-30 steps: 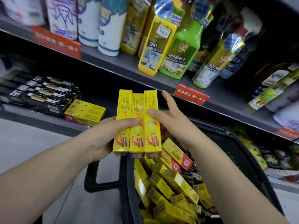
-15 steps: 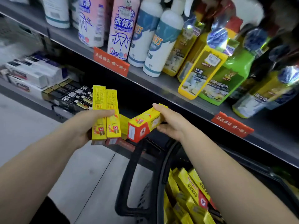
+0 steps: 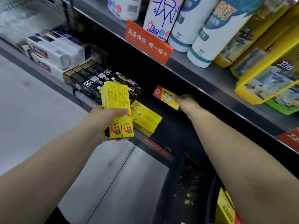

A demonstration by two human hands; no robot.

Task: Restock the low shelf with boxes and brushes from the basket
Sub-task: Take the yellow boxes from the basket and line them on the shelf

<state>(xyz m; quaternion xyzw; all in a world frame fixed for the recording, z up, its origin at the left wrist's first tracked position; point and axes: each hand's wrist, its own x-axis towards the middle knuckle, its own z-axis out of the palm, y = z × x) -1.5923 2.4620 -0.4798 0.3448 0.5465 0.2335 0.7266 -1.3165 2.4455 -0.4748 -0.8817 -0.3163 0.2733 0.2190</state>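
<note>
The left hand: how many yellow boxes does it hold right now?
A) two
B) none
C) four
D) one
A: the left hand grips two yellow boxes side by side, upright, while the right hand holds a single box further in.

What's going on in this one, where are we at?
A person is restocking the low shelf. The right hand holds one yellow box inside the shelf opening, above the shelf floor and not yet set down. The left hand grips two boxes upright in front of the shelf. A stack of the same boxes already lies on the shelf beside black boxes. The basket sits at lower right.
</note>
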